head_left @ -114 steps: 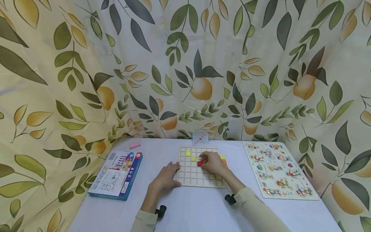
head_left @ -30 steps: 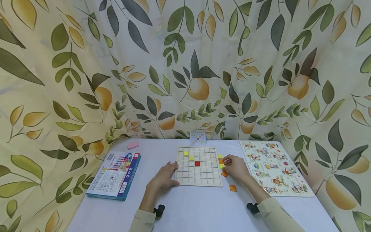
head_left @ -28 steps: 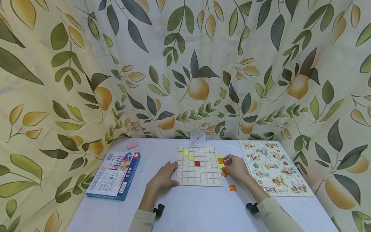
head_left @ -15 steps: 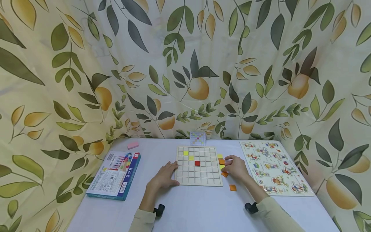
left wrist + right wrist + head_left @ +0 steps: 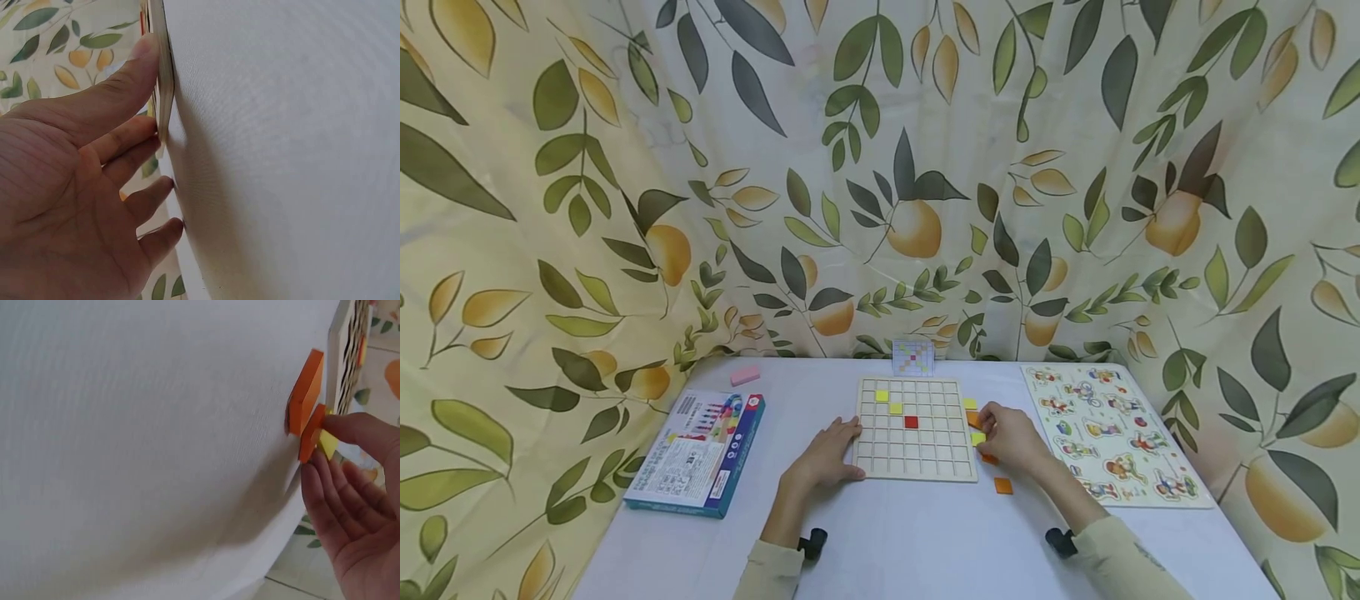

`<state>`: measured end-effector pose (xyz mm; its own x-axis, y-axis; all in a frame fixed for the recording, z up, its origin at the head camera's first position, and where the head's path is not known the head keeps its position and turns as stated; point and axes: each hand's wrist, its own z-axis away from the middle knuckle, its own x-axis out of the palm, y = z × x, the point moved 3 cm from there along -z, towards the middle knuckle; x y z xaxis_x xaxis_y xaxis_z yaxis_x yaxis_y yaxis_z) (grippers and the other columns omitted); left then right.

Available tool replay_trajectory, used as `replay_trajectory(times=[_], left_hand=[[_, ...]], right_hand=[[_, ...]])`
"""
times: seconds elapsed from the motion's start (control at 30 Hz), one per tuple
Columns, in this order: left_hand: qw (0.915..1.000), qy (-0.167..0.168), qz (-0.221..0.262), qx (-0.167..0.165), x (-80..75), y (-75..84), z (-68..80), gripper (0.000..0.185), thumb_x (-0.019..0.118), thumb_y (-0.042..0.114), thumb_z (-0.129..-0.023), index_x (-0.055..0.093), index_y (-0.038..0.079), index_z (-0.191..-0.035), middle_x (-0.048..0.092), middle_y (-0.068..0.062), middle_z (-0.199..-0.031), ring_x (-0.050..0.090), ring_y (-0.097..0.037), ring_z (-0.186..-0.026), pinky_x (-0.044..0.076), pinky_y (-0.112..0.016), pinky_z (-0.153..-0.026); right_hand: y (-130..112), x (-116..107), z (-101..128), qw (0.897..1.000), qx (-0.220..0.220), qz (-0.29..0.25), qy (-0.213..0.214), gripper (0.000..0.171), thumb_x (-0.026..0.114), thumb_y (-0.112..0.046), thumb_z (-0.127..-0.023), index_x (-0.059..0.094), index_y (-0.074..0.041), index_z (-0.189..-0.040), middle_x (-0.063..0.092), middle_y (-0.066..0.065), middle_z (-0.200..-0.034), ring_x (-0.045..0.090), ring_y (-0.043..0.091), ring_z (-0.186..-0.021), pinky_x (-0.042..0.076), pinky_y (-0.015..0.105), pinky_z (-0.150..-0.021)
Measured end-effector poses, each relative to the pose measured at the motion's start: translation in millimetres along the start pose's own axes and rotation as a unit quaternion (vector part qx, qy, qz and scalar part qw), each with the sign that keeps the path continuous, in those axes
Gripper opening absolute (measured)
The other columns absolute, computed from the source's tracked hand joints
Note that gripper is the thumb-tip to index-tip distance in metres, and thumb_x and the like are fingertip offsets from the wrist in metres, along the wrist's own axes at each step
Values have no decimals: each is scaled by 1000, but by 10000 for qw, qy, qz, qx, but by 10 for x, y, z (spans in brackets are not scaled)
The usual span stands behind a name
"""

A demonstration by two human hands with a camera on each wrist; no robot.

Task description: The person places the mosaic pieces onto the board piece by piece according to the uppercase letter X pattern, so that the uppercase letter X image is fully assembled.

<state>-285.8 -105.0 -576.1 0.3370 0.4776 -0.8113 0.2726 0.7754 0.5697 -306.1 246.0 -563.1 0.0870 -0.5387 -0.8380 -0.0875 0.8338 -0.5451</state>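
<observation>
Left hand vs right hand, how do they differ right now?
The left hand lies flat with straight fingers against the grid board's left edge; the right hand, at the board's right edge, pinches a yellow tile among orange tiles. Both rest on the table.

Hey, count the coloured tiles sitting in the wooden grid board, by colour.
In the grid board:
Yellow tiles: 2
Red tile: 1
Total: 3
</observation>
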Motion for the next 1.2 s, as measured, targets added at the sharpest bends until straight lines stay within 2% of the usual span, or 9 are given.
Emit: replay_trajectory(times=[0.17, 0.47, 0.83, 1.03, 1.2], left_hand=[[10000, -5, 32, -40, -13, -3, 16, 82, 87, 29, -86, 48, 5, -154, 34, -10, -169, 21, -36, -159, 20, -56, -128], [9999, 70, 21, -95, 52, -10, 7, 80, 87, 24, -85, 49, 5, -153, 34, -10, -168, 20, -36, -158, 19, -56, -128], [9996, 207, -70, -159, 88, -61, -38, 82, 88, 26, -84, 50, 9, -154, 35, -6, -169, 20, -34, -159, 18, -56, -128], [9998, 105, -53, -164, 29, -13, -16, 82, 88, 27, -84, 49, 8, -154, 35, -7, -168, 20, -35, -159, 19, -56, -128], [9998, 65, -133, -126, -4, 14, 2, 83, 88, 30, -84, 49, 8, -155, 36, -7, -168, 21, -34, -159, 21, -55, -128]], right_hand=[[-38, -12, 10, 9986, -270, 437, -101, 46, 91, -11, -76, 63, -8, -113, 62, 0, -84, 55, 16, -71, 48, 30, -62], [27, -47, 11, 9974, -232, 654, -180, 46, 87, -10, -79, 60, -9, -116, 66, 1, -87, 59, 15, -70, 51, 29, -60], [4, -88, -33, 10000, 12, -89, -5, 42, 86, -11, -81, 60, -6, -114, 71, 6, -95, 67, 16, -75, 58, 29, -63], [-110, -53, -54, 9987, -326, -314, 238, 39, 88, -9, -78, 59, -8, -104, 71, 3, -88, 65, 13, -70, 53, 25, -54], [-253, 6, -91, 9963, -713, -314, 356, 38, 88, -8, -76, 58, -10, -99, 69, -2, -83, 66, 10, -71, 53, 22, -58]])
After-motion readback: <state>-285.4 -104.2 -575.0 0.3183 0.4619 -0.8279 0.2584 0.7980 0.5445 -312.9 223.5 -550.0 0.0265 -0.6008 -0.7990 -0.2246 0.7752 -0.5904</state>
